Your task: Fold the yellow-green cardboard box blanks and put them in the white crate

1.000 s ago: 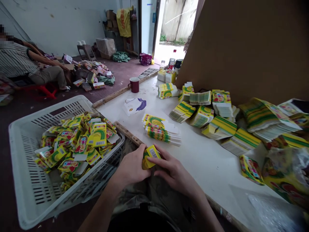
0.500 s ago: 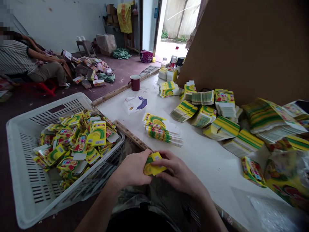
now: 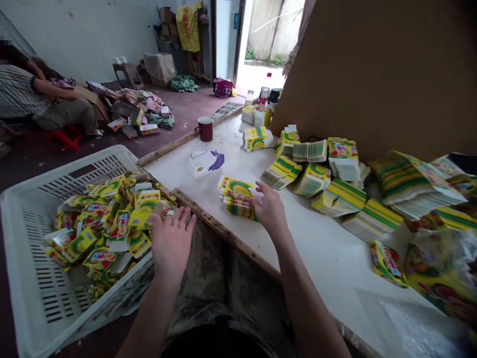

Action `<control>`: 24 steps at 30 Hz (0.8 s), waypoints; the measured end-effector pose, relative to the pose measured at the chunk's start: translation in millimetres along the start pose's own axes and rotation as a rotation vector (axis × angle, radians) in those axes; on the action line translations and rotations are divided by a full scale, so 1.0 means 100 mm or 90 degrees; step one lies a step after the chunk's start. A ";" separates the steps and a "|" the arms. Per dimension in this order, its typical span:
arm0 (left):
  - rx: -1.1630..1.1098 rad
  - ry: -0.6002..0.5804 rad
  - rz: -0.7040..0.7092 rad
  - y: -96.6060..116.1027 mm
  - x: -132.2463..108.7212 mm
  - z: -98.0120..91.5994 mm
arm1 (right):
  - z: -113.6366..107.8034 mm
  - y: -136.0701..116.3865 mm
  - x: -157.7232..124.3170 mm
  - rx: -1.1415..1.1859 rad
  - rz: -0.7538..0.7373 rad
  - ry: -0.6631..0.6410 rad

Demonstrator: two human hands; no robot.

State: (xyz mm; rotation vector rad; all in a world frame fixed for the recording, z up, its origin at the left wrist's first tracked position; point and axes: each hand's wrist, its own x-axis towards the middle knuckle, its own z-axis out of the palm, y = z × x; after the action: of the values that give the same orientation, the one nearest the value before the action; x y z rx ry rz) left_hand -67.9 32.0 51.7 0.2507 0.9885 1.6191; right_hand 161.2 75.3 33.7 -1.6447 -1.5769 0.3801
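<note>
My left hand (image 3: 171, 243) is open, palm up with fingers spread, over the near right rim of a white plastic basket (image 3: 70, 325). A small yellow-and-green carton (image 3: 145, 206) lies close to its fingertips, on a heap of similar folded cartons. On the white table, my right hand (image 3: 271, 211) has its thumb and fingers closed around the white flap end of a flat carton (image 3: 238, 187). That carton lies on a small fanned stack of flat cartons (image 3: 238, 206). The hand hides the stack's right end.
Several bundles of flat cartons (image 3: 339, 196) line the table's back and right. A tissue pack (image 3: 203, 166) and maroon mug (image 3: 205, 130) stand farther left. A wooden strip (image 3: 208, 219) edges the table (image 3: 316, 253). A seated person (image 3: 55, 97) is beside a box heap at far left.
The carton held between both hands has left them. My left hand has moved left to the basket and opened; my right hand has reached forward to the stack.
</note>
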 end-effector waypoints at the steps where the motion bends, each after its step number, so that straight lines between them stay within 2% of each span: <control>1: 0.008 0.000 -0.033 -0.02 -0.01 0.00 | 0.04 0.01 0.07 -0.017 0.003 -0.010; 4: 0.037 -0.031 -0.064 -0.11 -0.07 -0.02 | 0.11 -0.01 0.16 -0.043 0.006 -0.035; 9: 0.088 -0.150 -0.069 -0.27 -0.15 -0.07 | 0.07 -0.11 0.11 -0.004 -0.001 -0.022; 13: 0.099 -0.231 -0.037 -0.39 -0.22 -0.02 | 0.06 -0.28 -0.20 0.119 -0.016 -0.037; 16: 0.086 -0.262 0.032 -0.43 -0.26 0.06 | 0.08 -0.42 -0.54 0.237 -0.033 -0.135; 20: 0.129 -0.228 0.041 -0.42 -0.29 0.14 | 0.13 -0.58 -0.93 0.493 0.042 -0.277; 22: 0.144 -0.175 0.057 -0.43 -0.29 0.13 | 0.18 -0.63 -1.04 0.548 0.075 -0.293; 24: 0.193 -0.154 0.072 -0.46 -0.27 0.08 | 0.23 -0.65 -1.09 0.557 0.090 -0.295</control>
State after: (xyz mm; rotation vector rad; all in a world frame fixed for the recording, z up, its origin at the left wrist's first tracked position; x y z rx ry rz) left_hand -21.4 10.8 33.2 0.7033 1.0425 1.4927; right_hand 81.3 -25.4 31.7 -1.0031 -1.2948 1.3819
